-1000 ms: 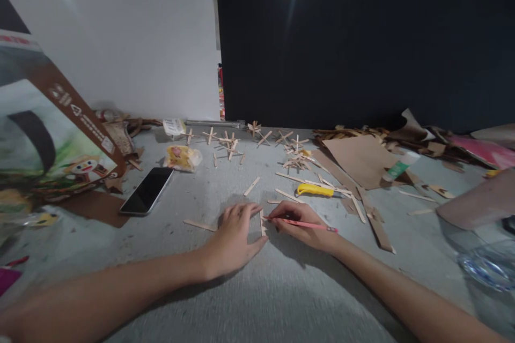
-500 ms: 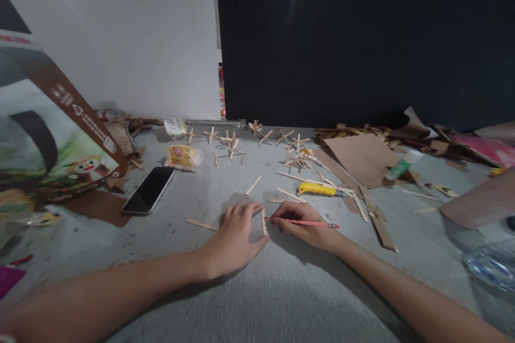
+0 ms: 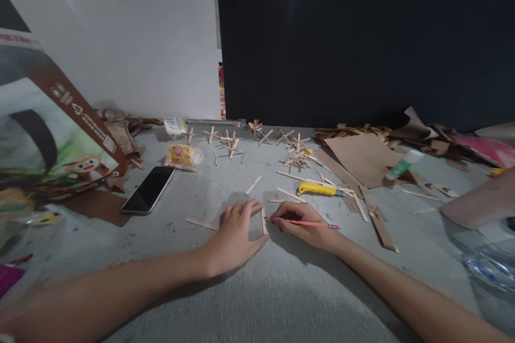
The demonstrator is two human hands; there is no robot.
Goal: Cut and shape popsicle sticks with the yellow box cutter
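A short wooden craft stick (image 3: pixel 264 222) lies on the grey table. My left hand (image 3: pixel 239 236) holds it at both ends, fingertips at the far end and thumb at the near end. In my right hand (image 3: pixel 300 225) is a pink pencil (image 3: pixel 311 223), gripped close to its tip. The tip meets the stick's right side near its middle. Another stick (image 3: pixel 201 224) lies beside my left hand, partly under it. Just beyond the hands lie loose sticks (image 3: pixel 253 185) and a yellow utility knife (image 3: pixel 317 188).
Crossed stick pieces (image 3: pixel 232 144) stand in several clusters toward the back. At left are a phone (image 3: pixel 148 190), a wrapped snack (image 3: pixel 182 157) and a large printed bag (image 3: pixel 60 134). On the right lie cardboard (image 3: pixel 362 155), a glue stick (image 3: pixel 403 165) and a clear plastic item (image 3: pixel 491 265).
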